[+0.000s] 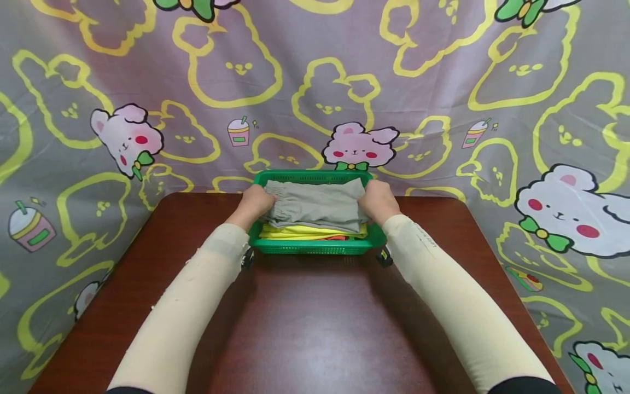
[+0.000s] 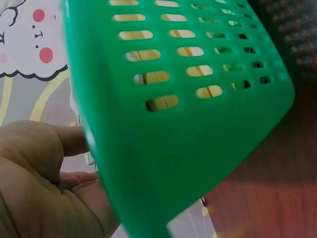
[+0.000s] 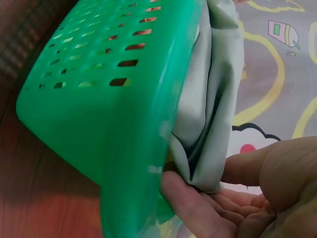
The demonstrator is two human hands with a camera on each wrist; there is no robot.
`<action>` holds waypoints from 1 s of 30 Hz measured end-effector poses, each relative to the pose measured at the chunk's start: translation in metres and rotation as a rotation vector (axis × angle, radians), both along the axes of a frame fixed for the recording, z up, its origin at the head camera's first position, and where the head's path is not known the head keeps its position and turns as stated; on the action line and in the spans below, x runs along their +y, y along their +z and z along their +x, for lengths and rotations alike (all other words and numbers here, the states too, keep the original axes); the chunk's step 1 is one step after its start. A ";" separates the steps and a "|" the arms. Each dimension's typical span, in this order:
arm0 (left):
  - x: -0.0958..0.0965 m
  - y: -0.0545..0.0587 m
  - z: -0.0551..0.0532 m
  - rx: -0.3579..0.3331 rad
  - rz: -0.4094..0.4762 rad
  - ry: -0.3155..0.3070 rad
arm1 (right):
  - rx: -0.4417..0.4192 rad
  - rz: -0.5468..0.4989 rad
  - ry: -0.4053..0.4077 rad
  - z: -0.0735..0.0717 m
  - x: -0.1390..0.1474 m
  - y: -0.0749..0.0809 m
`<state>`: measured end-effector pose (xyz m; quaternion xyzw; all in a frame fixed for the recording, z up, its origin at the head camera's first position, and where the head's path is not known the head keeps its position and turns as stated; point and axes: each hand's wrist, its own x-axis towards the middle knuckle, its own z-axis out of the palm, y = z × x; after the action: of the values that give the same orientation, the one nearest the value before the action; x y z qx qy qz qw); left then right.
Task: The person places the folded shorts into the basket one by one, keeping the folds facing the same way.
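Observation:
A folded grey garment, gathered as if elastic at its left end, lies at the top of a green perforated plastic basket. My left hand grips the gathered end over the basket's left rim. In the left wrist view, that hand's fingertips are partly hidden behind the basket wall. At the other end, my right hand pinches the garment's folded edge between thumb and fingers, close beside the rim. Beneath the grey cloth lies a folded yellow cloth, with a bit of red cloth showing.
The basket stands near the back edge of a dark reddish-brown table. Right behind the table hangs a grey curtain with yellow outlines and cartoon figures, which also runs along both sides.

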<state>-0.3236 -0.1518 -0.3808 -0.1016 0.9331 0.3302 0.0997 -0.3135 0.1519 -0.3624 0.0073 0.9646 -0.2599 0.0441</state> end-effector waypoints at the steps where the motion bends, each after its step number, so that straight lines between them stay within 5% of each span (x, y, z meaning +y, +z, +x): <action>1: 0.000 0.001 0.000 0.003 -0.015 -0.008 | 0.021 0.019 0.003 0.000 0.000 0.000; 6: 0.001 0.004 0.002 0.019 -0.061 -0.037 | 0.108 0.091 0.029 -0.001 0.000 -0.001; 20: -0.006 0.013 0.009 0.098 0.028 -0.011 | 0.105 0.090 0.057 0.008 -0.004 0.006; 30: -0.015 0.015 0.012 0.099 0.049 -0.098 | 0.133 0.120 0.119 0.011 -0.010 0.004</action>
<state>-0.3115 -0.1670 -0.3657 -0.0369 0.9323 0.3524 0.0722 -0.3022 0.1419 -0.3584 -0.0648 0.9779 -0.1987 -0.0053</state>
